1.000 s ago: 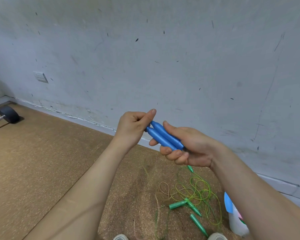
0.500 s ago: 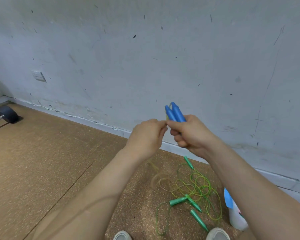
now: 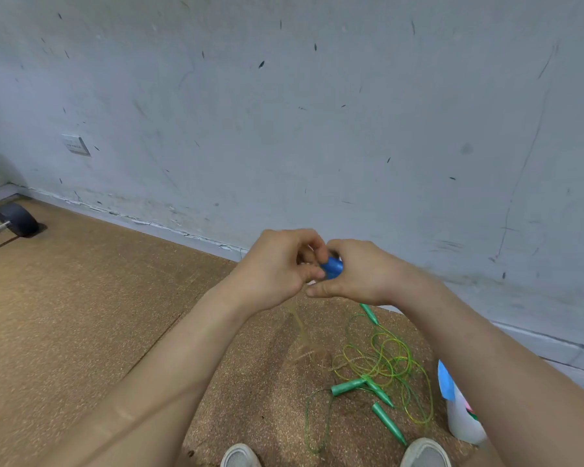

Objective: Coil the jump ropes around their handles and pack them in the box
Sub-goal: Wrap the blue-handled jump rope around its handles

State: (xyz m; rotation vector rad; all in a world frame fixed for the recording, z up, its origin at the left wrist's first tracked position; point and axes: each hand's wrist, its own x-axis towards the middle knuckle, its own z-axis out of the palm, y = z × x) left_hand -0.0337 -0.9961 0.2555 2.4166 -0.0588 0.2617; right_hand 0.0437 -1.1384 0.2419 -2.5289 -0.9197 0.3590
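My right hand (image 3: pixel 361 273) is closed around the blue jump rope handles (image 3: pixel 331 267), of which only the end shows between my hands. My left hand (image 3: pixel 277 267) is right beside it, fingers pinched at the handle end; a thin yellowish rope (image 3: pixel 299 326), blurred, hangs down from my hands to the floor. Below lie tangled green jump ropes (image 3: pixel 381 360) with several green handles (image 3: pixel 349 387) on the cork floor. A white box (image 3: pixel 461 423) with a blue flap stands at the lower right, partly hidden by my right arm.
A grey scuffed wall (image 3: pixel 317 129) runs close ahead with a white skirting. A barbell with a black weight plate (image 3: pixel 19 219) lies at the far left. My two shoes (image 3: pixel 425 453) show at the bottom edge, next to the green ropes.
The blue handles have turned from lying across my right hand to pointing end-on at me, and both hands have dropped lower and come together. My left hand now pinches at the handle end.
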